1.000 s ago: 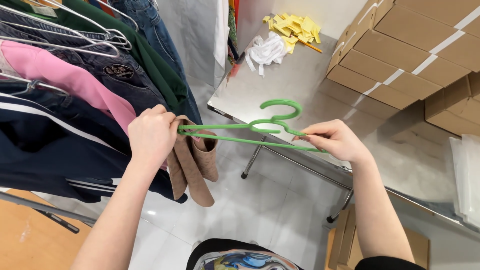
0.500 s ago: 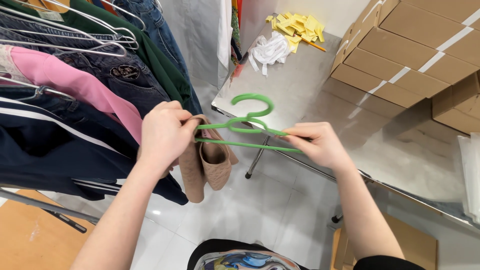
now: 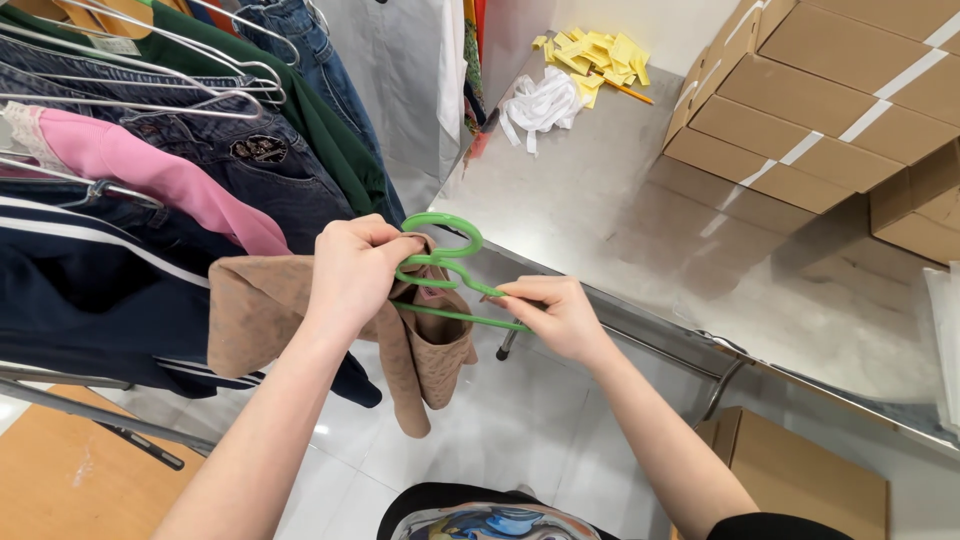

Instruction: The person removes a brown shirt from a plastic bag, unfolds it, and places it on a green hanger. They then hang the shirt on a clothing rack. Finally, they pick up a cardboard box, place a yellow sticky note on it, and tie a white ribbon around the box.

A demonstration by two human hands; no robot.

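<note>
Fingers of the left hand curl shut around the green hanger near its hook, bunching the tan garment beneath. Right hand pinches the hanger's far arm tip. Hanger's long axis runs left-right between both hands, apparently level. Clothes rack just left; steel table beyond.
</note>
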